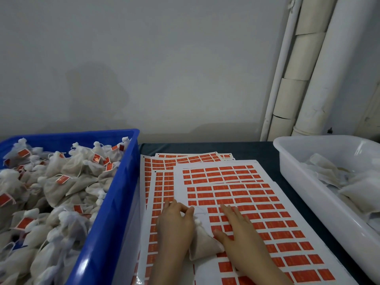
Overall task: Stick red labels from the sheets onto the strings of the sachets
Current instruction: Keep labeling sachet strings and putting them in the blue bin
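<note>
One sachet (202,242) lies on the top sheet (205,270) of red labels (279,234), between the two hands; the left hand (174,222) covers its left side, with the fingers bent onto the gathered neck, so it grips the sachet there; the right hand (238,231) rests flat on the sheet with straight fingers, and its thumb touches the right edge of the sachet.

The sachet looks like a thin cloth pouch with a loose filling; I judge it light and soft, so it will sag and change shape if taken by the body; the gathered neck is the firmer place to hold. The string (201,209) makes a fine loop just beyond the neck; it is limp and hard to see, so it probably needs to be pulled straight between two fingertips before a label goes on it.

The labels seem thin and sticky; one should be lifted by a corner, because it may curl or fold on itself.

A blue crate (115,202) on the left holds labelled sachets; a white tub (308,192) on the right holds plain ones; both stand on the dark worktop (257,149).
</note>
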`<state>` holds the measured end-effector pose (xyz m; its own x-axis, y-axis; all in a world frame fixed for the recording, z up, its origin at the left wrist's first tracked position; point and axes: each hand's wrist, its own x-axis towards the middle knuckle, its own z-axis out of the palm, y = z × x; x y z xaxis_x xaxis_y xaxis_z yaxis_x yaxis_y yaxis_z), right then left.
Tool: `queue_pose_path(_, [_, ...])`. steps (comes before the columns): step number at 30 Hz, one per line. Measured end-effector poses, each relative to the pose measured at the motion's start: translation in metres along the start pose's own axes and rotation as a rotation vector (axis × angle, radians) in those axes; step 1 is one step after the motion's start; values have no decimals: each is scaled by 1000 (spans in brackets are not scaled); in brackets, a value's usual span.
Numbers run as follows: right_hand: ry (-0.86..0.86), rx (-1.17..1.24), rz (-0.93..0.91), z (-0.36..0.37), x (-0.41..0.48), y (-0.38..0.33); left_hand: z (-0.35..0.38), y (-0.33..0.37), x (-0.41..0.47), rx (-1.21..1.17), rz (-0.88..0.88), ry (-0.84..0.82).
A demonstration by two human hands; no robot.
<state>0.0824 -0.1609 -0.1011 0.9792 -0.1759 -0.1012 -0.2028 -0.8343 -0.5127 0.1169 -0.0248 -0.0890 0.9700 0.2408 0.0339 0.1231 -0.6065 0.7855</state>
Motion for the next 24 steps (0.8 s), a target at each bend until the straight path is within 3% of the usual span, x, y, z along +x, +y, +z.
queue_pose_path(11, [45, 97, -2, -3, -8, -3, 0, 8, -3, -219, 23, 101])
queue_pose_path(19, [141, 225, -22, -6, -10, 2, -7, 4, 8, -412, 26, 5])
queue_pose_path(24, [142, 149, -79, -11, -4, -1, -9, 3, 10, -502, 30, -3])
